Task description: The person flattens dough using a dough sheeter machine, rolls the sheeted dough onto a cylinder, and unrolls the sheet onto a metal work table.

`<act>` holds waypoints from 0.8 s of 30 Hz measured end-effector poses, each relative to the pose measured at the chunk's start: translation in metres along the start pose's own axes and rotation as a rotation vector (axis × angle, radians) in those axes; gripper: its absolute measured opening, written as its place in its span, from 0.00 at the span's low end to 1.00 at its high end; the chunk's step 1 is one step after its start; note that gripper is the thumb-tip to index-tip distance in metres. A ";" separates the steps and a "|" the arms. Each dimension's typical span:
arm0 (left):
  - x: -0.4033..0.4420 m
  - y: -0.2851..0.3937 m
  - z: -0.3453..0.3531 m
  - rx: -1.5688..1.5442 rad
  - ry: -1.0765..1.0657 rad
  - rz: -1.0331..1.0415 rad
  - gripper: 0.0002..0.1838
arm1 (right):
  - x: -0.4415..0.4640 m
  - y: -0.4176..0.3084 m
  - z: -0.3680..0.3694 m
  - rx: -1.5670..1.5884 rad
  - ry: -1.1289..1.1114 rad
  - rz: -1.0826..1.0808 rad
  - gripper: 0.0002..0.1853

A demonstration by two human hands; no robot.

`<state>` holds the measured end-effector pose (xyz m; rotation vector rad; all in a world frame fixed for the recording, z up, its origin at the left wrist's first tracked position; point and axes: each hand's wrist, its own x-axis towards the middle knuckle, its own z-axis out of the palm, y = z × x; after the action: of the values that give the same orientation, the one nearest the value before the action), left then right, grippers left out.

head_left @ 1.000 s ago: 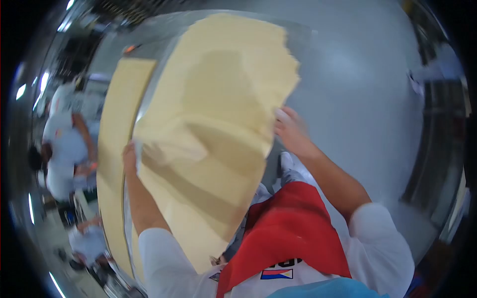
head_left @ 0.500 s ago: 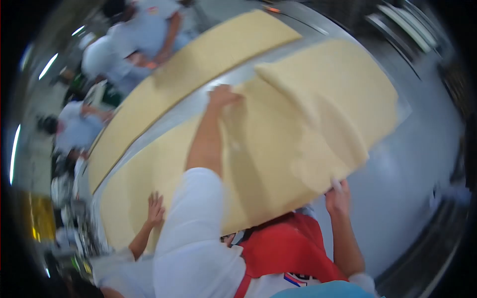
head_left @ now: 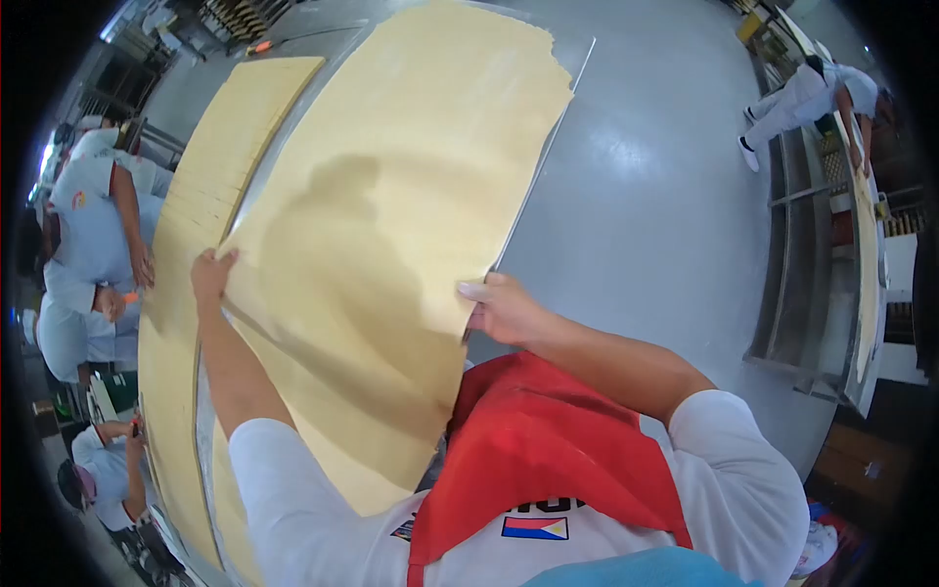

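A long, pale yellow dough sheet [head_left: 430,108] stretches over the table in front of me, its far right edge ragged. My left hand [head_left: 210,277] pinches its left edge between thumb and fingers. Opposite, my right hand [head_left: 499,308] grips the right edge, thumb on top and fingers underneath. The thumb tip looks white; I cannot tell what covers it. Between my hands the sheet sags in soft folds, and its near part hangs close to my red apron [head_left: 553,440]. A shadow falls across the dough.
Left of the sheet lies a thicker stack of dough [head_left: 220,137] with straight edges. Several co-workers in white stand along it, one person's hand [head_left: 111,303] holding an orange-handled tool. Another person bends over a long table [head_left: 861,264] at right. Grey floor [head_left: 626,196] separates the tables.
My left hand has gone from lying on the dough to gripping its left edge. The folded-over flap is now spread out at the far end. My view has turned right.
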<state>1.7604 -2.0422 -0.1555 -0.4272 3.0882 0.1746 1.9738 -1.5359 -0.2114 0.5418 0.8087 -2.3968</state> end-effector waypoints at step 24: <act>-0.134 0.475 0.075 0.039 -0.101 0.492 0.39 | 0.045 -0.305 -0.154 -0.177 0.077 -0.070 0.11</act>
<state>1.7604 -1.5431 -0.1739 0.3386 3.0239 0.1350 1.7835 -1.2483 -0.2187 0.5447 1.0775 -2.3496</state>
